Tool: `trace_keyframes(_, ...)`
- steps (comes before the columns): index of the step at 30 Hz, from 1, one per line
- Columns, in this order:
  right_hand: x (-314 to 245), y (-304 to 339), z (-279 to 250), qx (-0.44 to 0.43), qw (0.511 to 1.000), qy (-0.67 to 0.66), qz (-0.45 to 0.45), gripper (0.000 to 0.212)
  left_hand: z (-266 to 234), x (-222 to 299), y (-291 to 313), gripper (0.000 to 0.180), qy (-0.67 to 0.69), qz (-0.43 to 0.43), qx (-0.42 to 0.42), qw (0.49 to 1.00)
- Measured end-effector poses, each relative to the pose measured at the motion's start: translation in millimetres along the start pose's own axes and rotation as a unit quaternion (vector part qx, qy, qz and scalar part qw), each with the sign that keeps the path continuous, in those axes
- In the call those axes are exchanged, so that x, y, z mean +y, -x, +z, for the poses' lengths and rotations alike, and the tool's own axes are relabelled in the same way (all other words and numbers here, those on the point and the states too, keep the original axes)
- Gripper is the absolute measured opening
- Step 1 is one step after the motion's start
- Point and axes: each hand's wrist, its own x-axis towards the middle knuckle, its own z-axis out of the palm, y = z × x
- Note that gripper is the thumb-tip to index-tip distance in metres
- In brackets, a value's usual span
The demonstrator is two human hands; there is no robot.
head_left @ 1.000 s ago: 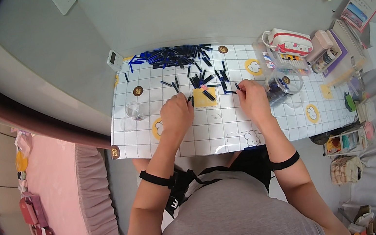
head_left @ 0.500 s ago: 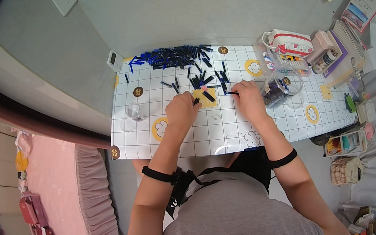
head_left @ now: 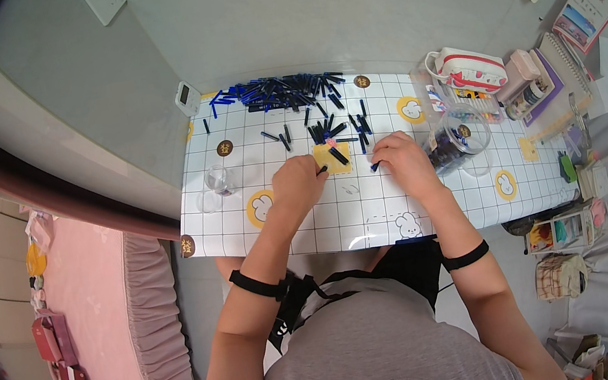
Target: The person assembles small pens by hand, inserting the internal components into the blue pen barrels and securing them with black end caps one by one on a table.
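Observation:
My left hand (head_left: pixel 298 185) is closed at the left of a yellow printed square (head_left: pixel 321 157) on the table, with the dark end of a small ink cartridge (head_left: pixel 324 169) showing at its fingertips. Off to the right, my right hand (head_left: pixel 405 164) pinches another dark blue ink cartridge (head_left: pixel 374 168), mostly covered by the fingers. Two dark cartridges (head_left: pixel 337 154) lie side by side between the hands. Beyond them is a loose cluster of cartridges (head_left: pixel 324 128), and a large heap of blue and black ones (head_left: pixel 280 92) lies along the wall.
A clear round jar (head_left: pixel 450 147) holding dark cartridges stands right of my right hand. A small clear cup (head_left: pixel 218 180) is left of my left hand. At the back right are a white and red pouch (head_left: pixel 469 70) and notebooks (head_left: pixel 561 74). A small white digital device (head_left: pixel 186 99) stands at the back left.
My right hand has shifted slightly, and the cartridge in it has turned to point downward. My left hand has moved a little right and nearer to me; less of its cartridge shows.

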Motion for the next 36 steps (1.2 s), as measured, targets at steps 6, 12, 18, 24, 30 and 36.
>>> trace_keyframes(6,-28.4,10.4,-7.7,0.063,0.987,-0.029,0.144,0.014,6.2,-1.4,4.7,0.022,0.025,0.038,0.045,0.998)
trace_keyframes(12,-25.9,16.6,12.4,0.036,0.96,-0.017,0.277,0.018,18.1,2.9,9.6,0.021,0.064,0.077,0.068,0.993)
trace_keyframes(18,-40.6,9.0,5.4,0.032,0.96,0.062,0.27,0.013,15.3,7.3,15.8,0.019,0.105,0.072,0.051,0.991)
trace_keyframes(24,-37.3,7.8,8.4,-0.006,0.981,0.044,0.191,0.012,22.5,12.4,21.0,0.018,0.201,0.101,0.062,0.972)
trace_keyframes(30,-49.4,15.1,5.0,-0.02,0.984,0.021,0.176,0.016,38.4,9.7,35.6,0.016,0.3,0.153,0.108,0.935)
trace_keyframes(36,-47.1,29.5,29.1,0.051,0.918,-0.311,0.24,0.022,39.1,6.5,40.1,0.014,0.344,0.162,0.163,0.911)
